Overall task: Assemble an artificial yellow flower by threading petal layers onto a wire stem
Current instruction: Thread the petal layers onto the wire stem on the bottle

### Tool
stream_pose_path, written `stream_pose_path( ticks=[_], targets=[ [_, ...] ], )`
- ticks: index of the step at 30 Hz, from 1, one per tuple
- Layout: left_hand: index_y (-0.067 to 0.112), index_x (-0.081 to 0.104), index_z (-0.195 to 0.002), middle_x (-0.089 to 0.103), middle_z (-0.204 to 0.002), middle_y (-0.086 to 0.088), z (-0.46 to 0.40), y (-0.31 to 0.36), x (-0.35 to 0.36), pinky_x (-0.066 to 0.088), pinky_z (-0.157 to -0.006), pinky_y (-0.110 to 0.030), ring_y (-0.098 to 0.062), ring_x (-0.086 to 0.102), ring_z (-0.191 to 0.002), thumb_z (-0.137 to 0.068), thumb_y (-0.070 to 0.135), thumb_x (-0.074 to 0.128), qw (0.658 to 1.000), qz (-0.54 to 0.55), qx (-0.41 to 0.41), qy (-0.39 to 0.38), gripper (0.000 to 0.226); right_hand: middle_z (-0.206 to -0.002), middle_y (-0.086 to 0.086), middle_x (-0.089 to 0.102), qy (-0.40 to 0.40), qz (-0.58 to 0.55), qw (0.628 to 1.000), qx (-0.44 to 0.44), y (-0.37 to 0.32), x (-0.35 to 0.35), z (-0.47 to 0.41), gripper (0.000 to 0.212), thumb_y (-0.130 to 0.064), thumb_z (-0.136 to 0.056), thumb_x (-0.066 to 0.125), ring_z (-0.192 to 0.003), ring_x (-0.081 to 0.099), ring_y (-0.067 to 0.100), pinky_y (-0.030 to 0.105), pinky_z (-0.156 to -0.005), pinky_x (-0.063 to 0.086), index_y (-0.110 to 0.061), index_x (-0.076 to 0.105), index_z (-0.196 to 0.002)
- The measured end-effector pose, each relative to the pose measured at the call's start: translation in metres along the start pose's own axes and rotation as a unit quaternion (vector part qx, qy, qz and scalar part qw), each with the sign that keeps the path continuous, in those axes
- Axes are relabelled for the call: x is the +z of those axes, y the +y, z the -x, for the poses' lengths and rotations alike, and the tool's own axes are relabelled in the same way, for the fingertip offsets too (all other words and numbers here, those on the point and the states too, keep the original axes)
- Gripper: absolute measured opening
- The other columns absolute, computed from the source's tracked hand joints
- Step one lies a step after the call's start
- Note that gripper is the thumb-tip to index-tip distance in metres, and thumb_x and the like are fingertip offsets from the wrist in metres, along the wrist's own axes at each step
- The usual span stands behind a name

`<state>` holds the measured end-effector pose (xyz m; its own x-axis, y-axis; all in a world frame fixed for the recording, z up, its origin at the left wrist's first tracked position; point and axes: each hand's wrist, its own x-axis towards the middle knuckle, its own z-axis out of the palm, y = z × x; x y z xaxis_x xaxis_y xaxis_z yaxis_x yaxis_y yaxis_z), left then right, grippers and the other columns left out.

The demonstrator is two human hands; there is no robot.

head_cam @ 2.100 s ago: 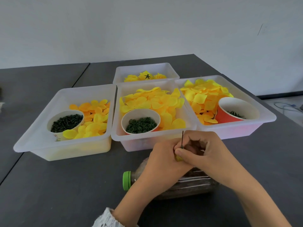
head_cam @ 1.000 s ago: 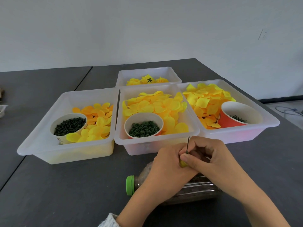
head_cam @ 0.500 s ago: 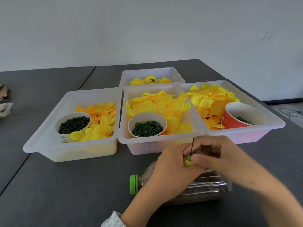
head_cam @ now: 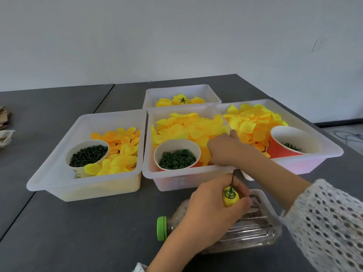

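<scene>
Partly built flower (head_cam: 230,196), wire stem (head_cam: 233,179) upright, was pinched in the left hand (head_cam: 214,209) over the worktop (head_cam: 78,232); the right hand (head_cam: 225,149), grip unseen, was sunk among petals (head_cam: 186,128) of the middle tray (head_cam: 169,179), where several clinging layers might be lifted together.

Three bins stand side by side on the desk (head_cam: 59,232): the left bin (head_cam: 86,185), the middle bin (head_cam: 176,179) and the right bin (head_cam: 314,163), each holding petals and a cup. A fourth bin (head_cam: 180,91) sits behind the middle one. A bottle (head_cam: 245,228) lies on its side before the middle bin.
</scene>
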<state>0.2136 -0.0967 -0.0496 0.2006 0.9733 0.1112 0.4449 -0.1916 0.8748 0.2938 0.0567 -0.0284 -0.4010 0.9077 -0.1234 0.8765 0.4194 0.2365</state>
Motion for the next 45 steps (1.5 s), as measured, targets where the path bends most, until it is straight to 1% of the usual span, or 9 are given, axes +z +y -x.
stream_pose_path(
  ticks=[4,8,17,21,25,29,39,42,45],
  targets=[
    [0.038,0.057,-0.107,0.069,-0.093,0.022,0.0,0.0,0.0,0.052,-0.088,-0.031,0.002,0.062,-0.088,-0.086,0.037,0.067,1.0,0.017,0.015,-0.011,0.023,-0.09,0.002,0.062,-0.013,-0.104,0.994,-0.041,0.023,-0.021,0.007,0.018,-0.031,-0.085,0.067,-0.09,0.05,0.02,0.041,-0.09,0.03,-0.014,0.063,-0.088],
    [0.052,0.036,-0.12,0.066,-0.101,0.027,-0.001,-0.004,0.001,0.05,-0.093,-0.035,0.006,0.06,-0.099,-0.073,0.061,0.07,0.999,0.04,0.017,-0.02,0.059,-0.062,-0.006,0.049,0.021,-0.333,0.938,-0.091,0.06,-0.052,0.045,0.021,-0.027,-0.085,0.067,-0.058,0.045,0.009,0.026,-0.055,0.034,-0.019,0.059,-0.068],
    [0.045,0.045,-0.107,0.063,-0.104,0.019,-0.01,-0.011,-0.001,0.049,-0.082,-0.037,-0.012,0.062,-0.105,-0.054,0.095,0.05,0.963,0.248,0.056,0.092,0.073,-0.07,0.008,0.048,0.052,-0.79,0.595,-0.138,0.061,-0.041,0.127,0.01,-0.021,-0.08,0.062,-0.054,0.043,0.014,0.024,-0.05,0.035,-0.015,0.059,-0.072],
    [0.024,0.055,-0.095,0.066,-0.094,0.008,-0.009,-0.004,-0.01,0.052,-0.09,-0.047,-0.014,0.064,-0.094,-0.017,0.095,0.063,0.937,0.314,0.012,0.151,0.107,-0.059,0.0,0.055,0.041,-0.78,0.616,-0.104,0.037,-0.026,0.149,0.015,-0.019,-0.074,0.078,-0.046,0.039,0.012,0.019,-0.043,0.037,-0.018,0.064,-0.067],
    [0.035,0.073,-0.084,0.074,-0.088,0.007,0.004,0.015,-0.021,0.051,-0.095,-0.041,-0.008,0.067,-0.091,-0.077,0.07,0.056,0.966,0.215,0.015,0.143,0.04,-0.062,0.003,0.06,0.084,-0.749,0.654,-0.061,0.023,-0.023,0.162,0.018,-0.033,-0.063,0.075,-0.046,0.043,0.01,0.018,-0.044,0.038,-0.019,0.064,-0.067],
    [0.028,0.073,-0.084,0.073,-0.086,0.001,0.013,0.024,-0.039,0.052,-0.075,-0.021,-0.018,0.066,-0.087,-0.079,0.051,0.062,0.978,0.153,0.033,0.137,0.027,-0.057,-0.01,0.059,0.121,-0.72,0.681,-0.062,0.016,-0.026,0.164,0.013,-0.021,-0.075,0.074,-0.046,0.049,0.0,0.013,-0.047,0.04,-0.014,0.062,-0.072],
    [0.012,0.076,-0.1,0.074,-0.103,-0.011,0.024,0.011,-0.05,0.052,-0.098,-0.037,-0.027,0.067,-0.105,-0.079,0.046,0.063,0.972,0.226,-0.016,0.056,0.042,-0.059,0.014,0.046,0.065,-0.807,0.586,-0.024,0.006,0.001,0.167,0.031,-0.043,-0.073,0.066,-0.049,0.037,0.018,0.027,-0.051,0.035,-0.013,0.069,-0.071],
    [0.003,0.073,-0.098,0.068,-0.098,-0.025,0.023,0.009,-0.048,0.054,-0.083,-0.033,-0.023,0.063,-0.085,-0.084,0.045,0.065,0.964,0.257,-0.016,0.062,0.045,-0.063,0.012,0.049,0.078,-0.827,0.556,-0.042,0.004,0.002,0.167,0.031,-0.041,-0.075,0.065,-0.05,0.041,0.015,0.024,-0.049,0.039,-0.011,0.071,-0.078],
    [0.008,0.072,-0.086,0.069,-0.08,-0.008,0.02,0.012,-0.044,0.055,-0.07,-0.027,-0.01,0.062,-0.07,-0.082,0.038,0.06,0.954,0.293,-0.014,0.059,0.032,-0.063,0.009,0.051,0.103,-0.834,0.54,-0.054,0.003,-0.001,0.166,0.034,-0.04,-0.076,0.064,-0.05,0.041,0.014,0.024,-0.048,0.04,-0.006,0.068,-0.078]
  ],
)
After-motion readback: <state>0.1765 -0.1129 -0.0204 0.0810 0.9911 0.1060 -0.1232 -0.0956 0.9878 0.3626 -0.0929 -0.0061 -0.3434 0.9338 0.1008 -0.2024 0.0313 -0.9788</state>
